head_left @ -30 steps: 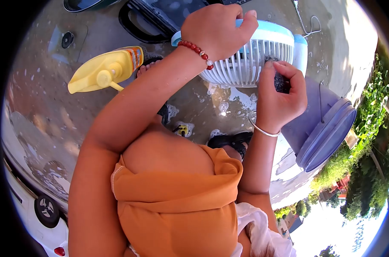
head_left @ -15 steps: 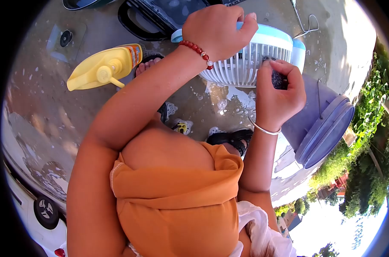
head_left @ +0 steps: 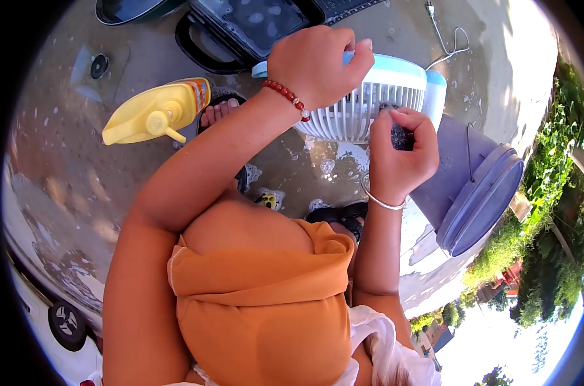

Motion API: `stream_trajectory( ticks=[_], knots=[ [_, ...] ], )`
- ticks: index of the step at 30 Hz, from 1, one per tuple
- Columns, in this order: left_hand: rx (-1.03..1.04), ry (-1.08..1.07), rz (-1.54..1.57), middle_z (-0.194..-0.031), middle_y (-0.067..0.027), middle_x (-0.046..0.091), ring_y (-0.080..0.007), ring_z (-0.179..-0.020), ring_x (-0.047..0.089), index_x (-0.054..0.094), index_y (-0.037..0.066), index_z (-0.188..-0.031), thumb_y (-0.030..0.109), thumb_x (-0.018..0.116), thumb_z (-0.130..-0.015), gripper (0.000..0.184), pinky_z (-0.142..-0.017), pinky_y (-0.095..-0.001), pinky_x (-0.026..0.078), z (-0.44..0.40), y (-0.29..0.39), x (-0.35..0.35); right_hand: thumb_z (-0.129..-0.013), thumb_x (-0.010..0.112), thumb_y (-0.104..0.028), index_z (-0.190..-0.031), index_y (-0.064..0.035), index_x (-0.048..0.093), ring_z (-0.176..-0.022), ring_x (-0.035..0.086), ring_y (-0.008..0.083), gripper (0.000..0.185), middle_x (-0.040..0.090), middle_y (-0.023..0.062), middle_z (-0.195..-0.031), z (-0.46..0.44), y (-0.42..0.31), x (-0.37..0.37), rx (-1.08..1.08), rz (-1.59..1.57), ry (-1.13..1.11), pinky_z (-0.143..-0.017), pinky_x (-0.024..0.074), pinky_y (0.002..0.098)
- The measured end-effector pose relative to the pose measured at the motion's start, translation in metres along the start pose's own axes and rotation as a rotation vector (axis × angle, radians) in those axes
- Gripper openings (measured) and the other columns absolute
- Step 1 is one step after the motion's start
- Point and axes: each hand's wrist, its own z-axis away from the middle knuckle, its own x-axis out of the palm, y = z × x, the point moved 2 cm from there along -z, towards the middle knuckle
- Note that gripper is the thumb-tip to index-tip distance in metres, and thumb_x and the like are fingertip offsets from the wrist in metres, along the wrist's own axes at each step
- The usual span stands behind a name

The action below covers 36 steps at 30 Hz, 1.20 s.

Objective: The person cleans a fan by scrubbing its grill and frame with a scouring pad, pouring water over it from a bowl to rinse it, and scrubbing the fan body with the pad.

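Note:
A fan with a white slatted grille and light blue rim stands on the wet ground in front of me. My left hand, with a red bead bracelet at the wrist, is curled over its upper edge; some fingertips are hidden behind the hand. Pinched between the thumb and fingers of my right hand is a dark grey scouring pad. The pad and fingertips are at the right part of the grille, seemingly touching it. A silver bangle circles my right wrist.
A yellow bottle lies at left near my sandalled foot. Behind the fan sits a black container with soapy water. A purple bucket is tipped on its side at right. A white cord and plug lie behind; suds spot the ground.
The whole view has shifted, so most things appear slightly lower. Both hands and the fan appear a little farther left. Each hand keeps its hold.

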Motion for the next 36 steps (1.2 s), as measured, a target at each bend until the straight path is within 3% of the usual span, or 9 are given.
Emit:
stream_trajectory(
  ticks=[8,12,19,23,25,28,33,36],
  knots=[
    [0.047,0.007,-0.025,-0.075,-0.0127,0.067,-0.0368,-0.072,0.064,0.070,0.011,-0.082,0.038,0.052,-0.097,0.036,-0.060,-0.0462,0.048,0.001,0.002,0.001,-0.073,0.077,0.000,-0.079,-0.0015,0.065,-0.069,0.062,0.0159,0.013,0.068,0.0070,-0.078,0.017,0.007,-0.030,0.286,-0.091,-0.177,-0.068,0.0503,0.0276],
    [0.032,-0.002,-0.025,-0.074,-0.0130,0.067,-0.0364,-0.071,0.064,0.070,0.011,-0.082,0.038,0.051,-0.097,0.036,-0.060,-0.0461,0.048,-0.001,0.002,-0.001,-0.076,0.079,-0.004,-0.081,0.0001,0.068,-0.074,0.063,0.0129,0.013,0.070,0.0067,-0.082,-0.013,0.017,-0.017,0.201,-0.073,0.030,-0.071,0.0511,0.0256],
    [-0.019,0.002,-0.033,-0.075,-0.0134,0.068,-0.0372,-0.072,0.065,0.070,0.012,-0.083,0.039,0.050,-0.098,0.038,-0.059,-0.0452,0.049,-0.007,-0.003,0.001,-0.079,0.077,-0.001,-0.086,0.0000,0.066,-0.074,0.063,0.0130,0.013,0.071,0.0082,-0.087,-0.003,0.022,-0.004,0.138,-0.122,0.098,-0.072,0.0509,0.0256],
    [0.004,-0.027,-0.036,-0.076,-0.0121,0.068,-0.0373,-0.072,0.065,0.070,0.011,-0.082,0.040,0.048,-0.099,0.040,-0.059,-0.0444,0.049,-0.011,-0.004,-0.002,-0.079,0.077,-0.001,-0.085,0.0001,0.067,-0.080,0.063,0.0126,0.012,0.071,0.0068,-0.086,0.027,0.026,-0.031,0.296,-0.097,-0.036,-0.076,0.0506,0.0266],
    [0.028,-0.012,-0.025,-0.076,-0.0120,0.068,-0.0372,-0.072,0.064,0.070,0.011,-0.082,0.040,0.047,-0.099,0.041,-0.059,-0.0442,0.049,-0.008,-0.006,0.000,-0.079,0.080,-0.004,-0.087,0.0000,0.069,-0.083,0.062,0.0118,0.014,0.071,0.0054,-0.087,0.027,0.023,-0.041,0.507,-0.184,0.004,-0.078,0.0504,0.0269],
    [0.045,-0.037,-0.025,-0.075,-0.0122,0.067,-0.0371,-0.071,0.063,0.069,0.011,-0.082,0.039,0.046,-0.100,0.041,-0.059,-0.0441,0.048,-0.007,-0.003,-0.002,-0.079,0.082,-0.006,-0.088,0.0002,0.071,-0.081,0.062,0.0113,0.016,0.071,0.0053,-0.089,0.007,0.026,-0.029,0.391,-0.140,0.061,-0.076,0.0505,0.0265],
    [0.061,0.031,-0.045,-0.073,-0.0132,0.066,-0.0371,-0.070,0.063,0.068,0.011,-0.083,0.038,0.048,-0.100,0.038,-0.058,-0.0460,0.047,-0.001,-0.005,0.002,-0.076,0.079,-0.009,-0.084,-0.0006,0.072,-0.063,0.053,0.0077,0.013,0.066,0.0000,-0.072,-0.038,0.030,0.001,0.276,-0.097,0.034,-0.062,0.0468,0.0246],
    [0.025,0.024,-0.033,-0.074,-0.0129,0.066,-0.0367,-0.070,0.063,0.069,0.011,-0.083,0.039,0.050,-0.099,0.037,-0.059,-0.0453,0.047,-0.006,-0.004,0.002,-0.075,0.079,-0.007,-0.085,0.0005,0.072,-0.067,0.057,0.0082,0.014,0.068,0.0022,-0.076,-0.031,0.026,0.000,0.242,-0.135,0.039,-0.065,0.0483,0.0242]
  ],
)
